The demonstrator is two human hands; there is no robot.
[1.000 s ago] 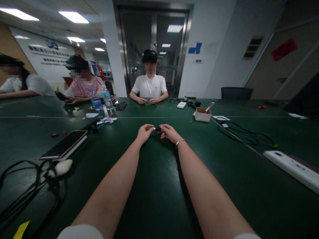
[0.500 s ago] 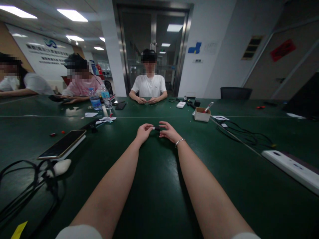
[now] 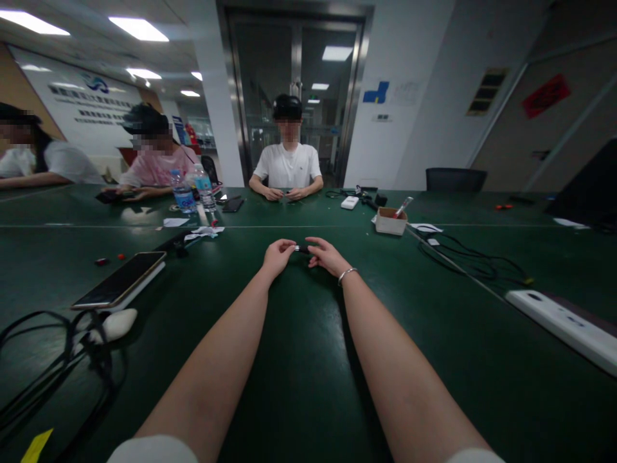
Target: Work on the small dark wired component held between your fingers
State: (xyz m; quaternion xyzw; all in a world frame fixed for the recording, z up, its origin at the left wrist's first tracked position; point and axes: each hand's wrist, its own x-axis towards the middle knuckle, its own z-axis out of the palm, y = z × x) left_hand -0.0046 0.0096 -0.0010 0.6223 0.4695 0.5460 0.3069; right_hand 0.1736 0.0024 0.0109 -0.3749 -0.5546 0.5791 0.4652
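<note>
While left hand (image 3: 277, 257) pinches small black-and-silver piece (image 3: 303, 249) over counter (image 3: 299, 360), right hand (image 3: 330, 257) curls by its dark end; can't tell if gripping. Fingertip handling; next move calls for steady left pinch.

Counter (image 3: 308, 360): dark green;
small piece between the hands: black with a silvery end (image 3: 301, 249);
seated person's shirt (image 3: 290, 166): white;
shirt at left (image 3: 161, 168): pink;
bracelet (image 3: 346, 275): silver;
tape strip (image 3: 38, 445): yellow
</note>
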